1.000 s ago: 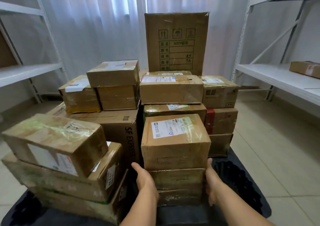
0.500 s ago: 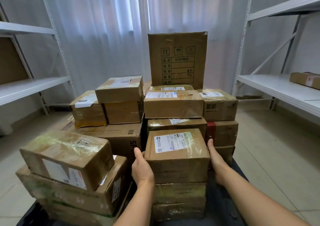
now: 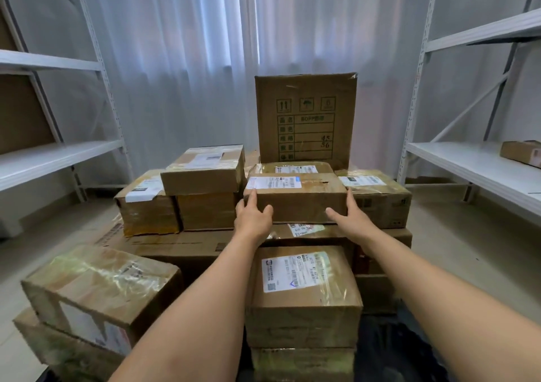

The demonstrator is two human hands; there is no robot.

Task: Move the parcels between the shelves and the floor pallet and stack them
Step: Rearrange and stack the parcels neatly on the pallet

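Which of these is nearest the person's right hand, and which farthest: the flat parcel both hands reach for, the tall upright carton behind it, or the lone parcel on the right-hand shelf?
From the right hand:
1. Flat parcel, touched at its right end.
2. Tall carton, upright just behind.
3. Shelf parcel, far off on the right shelf.

Both your arms reach straight forward, bare to the elbows, roughly parallel. Your left hand [image 3: 254, 217] has its fingers up along the left end of a flat parcel [image 3: 295, 198], thumb spread across the front face. Your right hand [image 3: 349, 217] mirrors it at the right end (fingers straight, thumb pointing inward), pressing rather than curling round.
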